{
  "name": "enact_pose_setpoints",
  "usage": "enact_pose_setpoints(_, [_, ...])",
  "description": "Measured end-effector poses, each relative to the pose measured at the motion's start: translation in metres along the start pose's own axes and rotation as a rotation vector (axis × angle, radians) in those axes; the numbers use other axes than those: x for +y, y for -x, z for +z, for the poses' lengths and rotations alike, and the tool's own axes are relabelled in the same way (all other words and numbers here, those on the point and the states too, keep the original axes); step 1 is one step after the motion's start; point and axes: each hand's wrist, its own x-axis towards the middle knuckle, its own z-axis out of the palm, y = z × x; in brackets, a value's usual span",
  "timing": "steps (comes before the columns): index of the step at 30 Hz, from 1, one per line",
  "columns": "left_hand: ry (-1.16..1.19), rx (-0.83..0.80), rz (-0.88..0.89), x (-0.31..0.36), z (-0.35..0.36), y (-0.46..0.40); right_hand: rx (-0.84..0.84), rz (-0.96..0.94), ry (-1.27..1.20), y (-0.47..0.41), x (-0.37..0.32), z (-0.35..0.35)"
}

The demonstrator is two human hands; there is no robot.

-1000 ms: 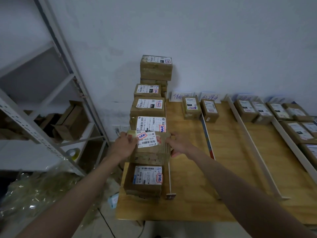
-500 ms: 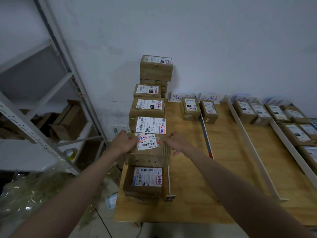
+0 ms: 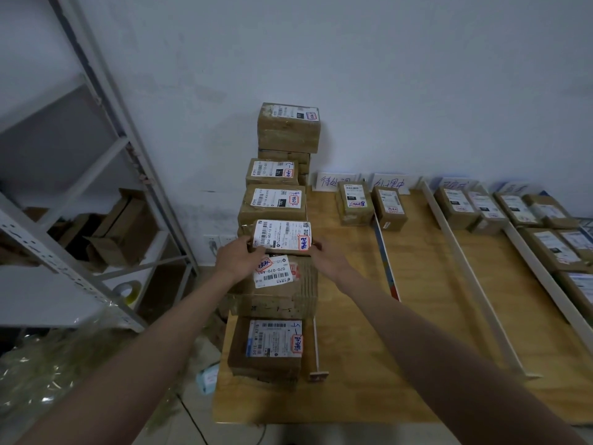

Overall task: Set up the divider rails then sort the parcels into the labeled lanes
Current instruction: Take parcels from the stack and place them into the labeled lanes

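I see the metal shelving [image 3: 80, 175] filling the left side, with opened cartons [image 3: 118, 226] on a lower shelf and a tape roll [image 3: 128, 292] beneath. The wooden table [image 3: 417, 364] stretches right from the middle, split by white divider rails [image 3: 471, 277] into lanes, with handwritten lane labels [image 3: 333, 181] propped against the wall. Sorted boxes [image 3: 354, 202] sit at the far ends of those lanes; more crowd the right edge.

Along the table's left edge runs a row of parcels, ending in a tall stack [image 3: 288, 128] by the wall. The nearest parcel [image 3: 268, 346] lies flat beside a short rail [image 3: 316, 348]. Behind it sits a taller parcel [image 3: 276, 287] with its label upside down.

My left hand [image 3: 236, 258] and right hand [image 3: 327, 260] reach over that one to the next parcel [image 3: 282, 236], fingers curled on its left and right sides, gripping it from both ends. I cannot tell whether it is lifted off what lies beneath.
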Motion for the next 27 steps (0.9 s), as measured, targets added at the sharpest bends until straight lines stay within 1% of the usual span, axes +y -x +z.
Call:
enact_pose_setpoints(4, [0.070, 0.066, 0.051, 0.009, -0.001, 0.000, 0.122, -0.031, -0.088, -0.002, -0.001, -0.010])
enact_pose_setpoints(7, [0.191, 0.128, 0.128, 0.023, -0.002, 0.002, 0.212, 0.016, -0.259, -0.005, 0.001, -0.018])
enact_pose_setpoints(10, [0.331, 0.210, 0.212, 0.043, -0.005, 0.005, 0.240, 0.051, -0.409, -0.005, 0.002, -0.031])
enact_pose_setpoints(14, [0.328, 0.229, 0.299, 0.070, -0.007, -0.003, 0.189, 0.001, -0.458, 0.000, 0.011, -0.056])
enact_pose_setpoints(17, [0.310, 0.191, 0.377, 0.094, -0.002, -0.012, 0.181, -0.002, -0.374, 0.006, 0.021, -0.076])
enact_pose_setpoints(20, [0.251, 0.123, 0.461, 0.119, 0.008, -0.021, 0.237, 0.004, -0.380, 0.015, 0.028, -0.098])
enact_pose_setpoints(23, [0.184, 0.056, 0.540, 0.140, 0.020, -0.025, 0.251, 0.030, -0.365, 0.025, 0.040, -0.115])
enact_pose_setpoints(27, [0.036, -0.090, 0.611, 0.156, 0.042, -0.034, 0.296, 0.093, -0.344, 0.037, 0.062, -0.128])
